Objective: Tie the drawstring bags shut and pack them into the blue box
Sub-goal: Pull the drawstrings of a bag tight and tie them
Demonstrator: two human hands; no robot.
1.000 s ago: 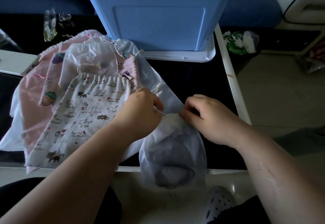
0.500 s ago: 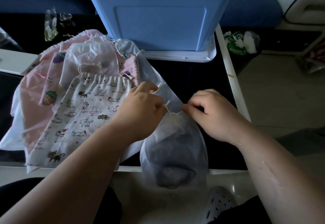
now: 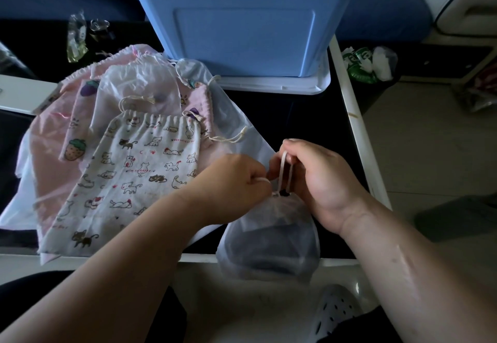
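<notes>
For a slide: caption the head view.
Left hand and right hand pinch white cord on translucent white bag; blue plastic box behind.

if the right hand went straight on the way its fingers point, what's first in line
Most likely the left hand, just across the drawstring that the right hand grips; depth is unclear.

White perforated shoe (image 3: 333,313), green packet (image 3: 359,64) — crumpled clear wrapper (image 3: 76,38), far left

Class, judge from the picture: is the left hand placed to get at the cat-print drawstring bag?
Probably yes: the cat-print drawstring bag lies uncovered right beside the left hand, though that hand pinches the cord of the white bag.
</notes>
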